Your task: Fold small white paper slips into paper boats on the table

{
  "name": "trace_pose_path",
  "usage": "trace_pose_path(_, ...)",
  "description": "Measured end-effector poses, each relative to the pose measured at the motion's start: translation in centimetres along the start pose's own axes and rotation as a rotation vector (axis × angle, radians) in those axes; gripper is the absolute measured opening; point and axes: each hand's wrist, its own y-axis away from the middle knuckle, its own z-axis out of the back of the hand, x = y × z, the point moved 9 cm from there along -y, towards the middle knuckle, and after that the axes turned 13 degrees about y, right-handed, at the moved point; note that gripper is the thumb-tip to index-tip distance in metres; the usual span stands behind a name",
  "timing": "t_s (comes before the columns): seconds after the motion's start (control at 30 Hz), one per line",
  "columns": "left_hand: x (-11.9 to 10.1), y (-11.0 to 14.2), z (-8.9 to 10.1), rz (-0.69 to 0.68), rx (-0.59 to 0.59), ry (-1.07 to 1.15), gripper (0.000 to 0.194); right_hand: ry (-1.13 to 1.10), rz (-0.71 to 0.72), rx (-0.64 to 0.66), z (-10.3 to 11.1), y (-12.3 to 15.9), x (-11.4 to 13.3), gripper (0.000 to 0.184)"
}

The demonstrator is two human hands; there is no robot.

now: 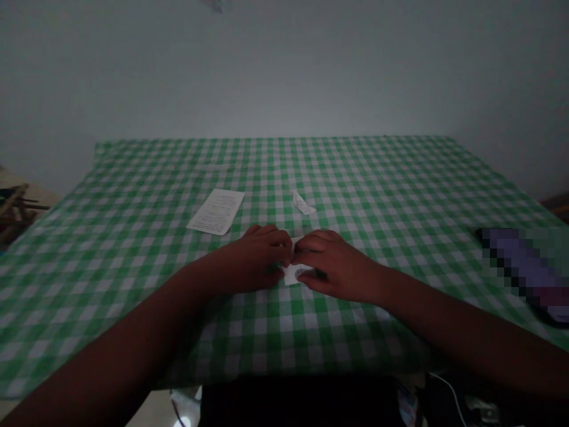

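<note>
- Two bare forearms (133,332) reach in from the lower corners, with a dark shape (297,406) between them below the near edge of the surface (311,338).
- Below that edge, on the right, hangs a pale cable (451,388).
- Left hand (262,258) and right hand (342,267) meet over a small white paper (291,276), which lies between them near the front of the surface.
- The left fingers are bent over the paper's left side; whether they pinch it, I cannot tell.
- The right thumb is set apart from the forefinger, its tip at the paper; whether the other right fingers grip, I cannot tell.
- Far to the right, a blurred-out phone-like thing (524,267) lies slantwise.
- Beyond the left hand lies a printed sheet (217,212).
- Beyond the paper rests a creased scrap (303,204).
- A green-and-white checked cloth (377,178) runs back to a plain wall (284,71).
</note>
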Motion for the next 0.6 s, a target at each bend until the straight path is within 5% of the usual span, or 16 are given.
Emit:
trace_pose_path(0.4,-0.29,0.36,0.12,-0.065,0.024,0.053,0.021,0.063,0.001,0.026,-0.26,-0.01,0.41,0.037)
trace_pose_path(0.6,-0.17,0.27,0.09,-0.06,0.042,0.074,0.018,0.102,0.02,0.0,-0.17,-0.09,0.83,0.029)
